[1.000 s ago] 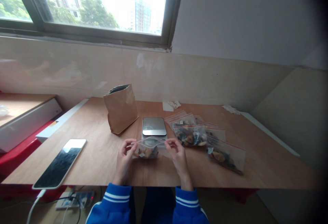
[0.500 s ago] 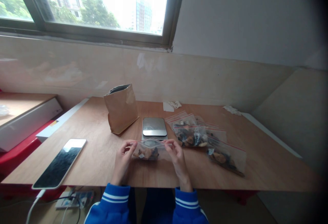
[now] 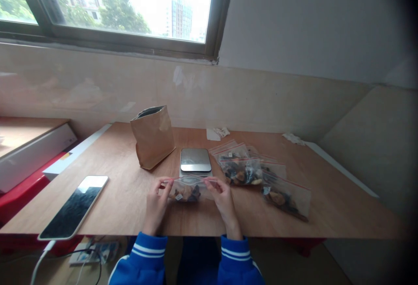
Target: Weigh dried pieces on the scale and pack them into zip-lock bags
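Both my hands hold a clear zip bag (image 3: 185, 193) by its upper edge, just in front of a small kitchen scale (image 3: 196, 160). Brown and dark dried pieces and a small white packet lie inside the bag. My left hand (image 3: 157, 202) pinches the top left part between thumb and fingers. On the other side my right hand (image 3: 222, 198) pinches the zip strip toward the right. Between the two hands the bag's mouth gapes a little. The bag covers the front part of the scale.
Several filled zip bags (image 3: 243, 172) lie in a heap right of the scale, one (image 3: 285, 199) nearer the front. A brown paper bag (image 3: 153, 139) stands open at back left. A phone (image 3: 75, 206) on a cable lies at left. Tissue (image 3: 218, 133) sits by the wall.
My right hand has slid slightly left along the bag's top, and the gap in the mouth looks narrower. My left hand keeps its pinch. The whole view has shifted slightly.
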Demonstrator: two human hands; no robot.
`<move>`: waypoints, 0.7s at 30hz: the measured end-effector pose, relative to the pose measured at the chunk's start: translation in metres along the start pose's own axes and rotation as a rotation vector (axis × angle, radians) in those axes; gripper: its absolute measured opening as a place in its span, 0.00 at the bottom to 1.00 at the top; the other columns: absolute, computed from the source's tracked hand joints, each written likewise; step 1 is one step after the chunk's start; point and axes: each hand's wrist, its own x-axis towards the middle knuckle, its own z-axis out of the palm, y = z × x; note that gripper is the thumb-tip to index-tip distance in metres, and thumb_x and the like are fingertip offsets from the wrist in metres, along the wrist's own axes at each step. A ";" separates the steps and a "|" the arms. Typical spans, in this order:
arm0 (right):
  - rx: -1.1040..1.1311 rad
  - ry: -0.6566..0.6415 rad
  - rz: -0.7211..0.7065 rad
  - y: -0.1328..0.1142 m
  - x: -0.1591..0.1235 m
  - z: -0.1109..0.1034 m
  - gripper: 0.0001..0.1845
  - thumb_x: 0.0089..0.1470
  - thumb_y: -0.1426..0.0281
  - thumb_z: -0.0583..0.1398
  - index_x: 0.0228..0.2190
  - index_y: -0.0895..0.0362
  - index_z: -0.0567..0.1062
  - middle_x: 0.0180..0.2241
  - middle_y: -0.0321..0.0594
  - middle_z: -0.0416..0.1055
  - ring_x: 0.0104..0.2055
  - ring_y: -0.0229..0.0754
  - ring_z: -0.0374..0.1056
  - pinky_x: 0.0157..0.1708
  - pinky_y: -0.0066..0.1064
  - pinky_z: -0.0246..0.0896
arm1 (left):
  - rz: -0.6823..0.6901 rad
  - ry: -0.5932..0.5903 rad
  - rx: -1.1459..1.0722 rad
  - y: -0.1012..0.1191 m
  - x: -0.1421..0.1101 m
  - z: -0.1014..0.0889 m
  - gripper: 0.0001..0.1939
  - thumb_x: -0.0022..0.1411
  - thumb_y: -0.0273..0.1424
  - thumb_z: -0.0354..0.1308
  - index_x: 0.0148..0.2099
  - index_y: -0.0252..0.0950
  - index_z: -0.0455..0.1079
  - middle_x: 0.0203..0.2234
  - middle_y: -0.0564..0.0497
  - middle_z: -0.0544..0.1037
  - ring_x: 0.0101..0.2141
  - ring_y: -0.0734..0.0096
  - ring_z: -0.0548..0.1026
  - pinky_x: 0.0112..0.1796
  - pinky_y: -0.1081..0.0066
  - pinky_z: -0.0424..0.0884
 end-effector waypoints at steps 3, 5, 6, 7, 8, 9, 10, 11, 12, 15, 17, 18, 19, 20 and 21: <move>-0.029 0.024 -0.002 0.000 0.000 0.001 0.17 0.52 0.56 0.61 0.33 0.57 0.79 0.35 0.43 0.79 0.38 0.46 0.73 0.40 0.35 0.67 | 0.004 0.029 0.008 -0.004 -0.001 0.005 0.16 0.58 0.45 0.57 0.40 0.37 0.72 0.36 0.47 0.75 0.35 0.63 0.73 0.33 0.68 0.70; -0.066 0.060 -0.014 0.000 0.000 0.003 0.17 0.52 0.56 0.62 0.33 0.57 0.79 0.34 0.43 0.79 0.38 0.46 0.73 0.41 0.35 0.67 | 0.004 0.057 0.024 -0.006 -0.001 0.007 0.17 0.58 0.46 0.56 0.40 0.37 0.71 0.37 0.47 0.75 0.36 0.62 0.73 0.32 0.67 0.71; -0.084 0.084 -0.024 0.000 0.000 0.003 0.17 0.52 0.57 0.62 0.33 0.57 0.79 0.34 0.43 0.78 0.38 0.46 0.73 0.41 0.36 0.66 | 0.005 0.069 0.035 -0.007 -0.002 0.008 0.17 0.58 0.46 0.56 0.40 0.37 0.71 0.37 0.46 0.75 0.36 0.62 0.73 0.32 0.67 0.71; -0.099 0.108 -0.035 0.000 0.000 0.004 0.16 0.52 0.57 0.62 0.32 0.58 0.79 0.34 0.43 0.78 0.38 0.46 0.73 0.42 0.36 0.66 | 0.008 0.077 0.045 -0.008 -0.002 0.008 0.18 0.58 0.46 0.56 0.40 0.37 0.71 0.37 0.46 0.75 0.37 0.61 0.73 0.32 0.67 0.71; -0.107 0.131 -0.047 0.000 0.000 0.005 0.16 0.51 0.57 0.62 0.32 0.58 0.79 0.33 0.43 0.78 0.38 0.46 0.73 0.42 0.36 0.65 | 0.009 0.079 0.050 -0.009 -0.002 0.008 0.18 0.58 0.46 0.56 0.40 0.37 0.71 0.37 0.46 0.75 0.37 0.61 0.73 0.32 0.66 0.71; -0.108 0.148 -0.057 0.000 0.000 0.006 0.16 0.51 0.57 0.62 0.31 0.58 0.79 0.32 0.42 0.78 0.37 0.45 0.72 0.42 0.35 0.65 | 0.007 0.078 0.050 -0.009 -0.002 0.007 0.18 0.57 0.47 0.56 0.39 0.37 0.71 0.37 0.46 0.75 0.37 0.61 0.73 0.32 0.66 0.71; -0.102 0.158 -0.063 0.000 0.000 0.007 0.15 0.51 0.58 0.62 0.30 0.58 0.79 0.31 0.42 0.78 0.37 0.45 0.72 0.41 0.35 0.66 | 0.002 0.077 0.046 -0.008 -0.002 0.006 0.18 0.57 0.47 0.57 0.39 0.37 0.71 0.36 0.46 0.75 0.36 0.61 0.73 0.32 0.66 0.71; -0.091 0.165 -0.066 0.000 -0.001 0.008 0.15 0.51 0.58 0.62 0.30 0.58 0.78 0.31 0.42 0.78 0.36 0.44 0.72 0.40 0.35 0.66 | -0.007 0.072 0.036 -0.008 -0.001 0.006 0.18 0.56 0.47 0.57 0.39 0.37 0.71 0.36 0.47 0.75 0.36 0.61 0.73 0.32 0.66 0.71; -0.077 0.171 -0.065 -0.001 -0.001 0.008 0.15 0.51 0.58 0.62 0.30 0.58 0.78 0.31 0.41 0.77 0.35 0.44 0.72 0.39 0.34 0.67 | -0.018 0.062 0.020 -0.006 -0.001 0.005 0.18 0.56 0.47 0.57 0.39 0.37 0.71 0.35 0.47 0.76 0.35 0.62 0.73 0.32 0.66 0.71; -0.027 0.155 -0.052 -0.001 -0.002 0.008 0.14 0.50 0.58 0.62 0.30 0.58 0.77 0.31 0.42 0.77 0.34 0.44 0.73 0.37 0.34 0.68 | -0.061 0.004 -0.075 0.000 -0.002 0.003 0.19 0.56 0.47 0.58 0.39 0.36 0.71 0.35 0.47 0.76 0.35 0.64 0.74 0.35 0.67 0.72; 0.011 0.105 -0.033 0.000 -0.003 0.007 0.14 0.51 0.58 0.62 0.32 0.57 0.77 0.33 0.42 0.78 0.36 0.44 0.73 0.38 0.34 0.68 | -0.096 -0.053 -0.170 0.004 -0.003 0.003 0.19 0.56 0.46 0.58 0.40 0.35 0.71 0.36 0.47 0.77 0.37 0.64 0.75 0.36 0.68 0.72; 0.035 0.072 -0.018 0.000 -0.004 0.006 0.14 0.51 0.58 0.62 0.32 0.56 0.77 0.33 0.41 0.78 0.36 0.45 0.73 0.38 0.34 0.68 | -0.113 -0.077 -0.213 0.006 -0.003 0.003 0.19 0.56 0.45 0.59 0.41 0.35 0.71 0.36 0.47 0.78 0.37 0.64 0.76 0.37 0.68 0.72; 0.064 0.040 0.000 0.001 -0.004 0.005 0.14 0.51 0.58 0.62 0.33 0.56 0.76 0.34 0.41 0.78 0.37 0.45 0.74 0.38 0.34 0.68 | -0.128 -0.095 -0.245 0.006 -0.004 0.003 0.19 0.55 0.44 0.60 0.42 0.35 0.71 0.36 0.47 0.78 0.38 0.63 0.76 0.38 0.68 0.72; 0.095 0.012 0.022 0.002 -0.004 0.005 0.15 0.51 0.58 0.62 0.34 0.56 0.76 0.34 0.41 0.78 0.38 0.45 0.74 0.39 0.35 0.68 | -0.141 -0.107 -0.265 0.007 -0.005 0.003 0.19 0.55 0.43 0.61 0.43 0.35 0.72 0.36 0.47 0.78 0.38 0.63 0.76 0.38 0.68 0.72; 0.123 -0.011 0.045 0.003 -0.005 0.005 0.15 0.51 0.58 0.62 0.35 0.56 0.76 0.35 0.41 0.78 0.38 0.46 0.74 0.39 0.35 0.68 | -0.150 -0.113 -0.273 0.006 -0.005 0.004 0.19 0.54 0.43 0.62 0.43 0.35 0.72 0.35 0.47 0.79 0.38 0.63 0.76 0.37 0.68 0.72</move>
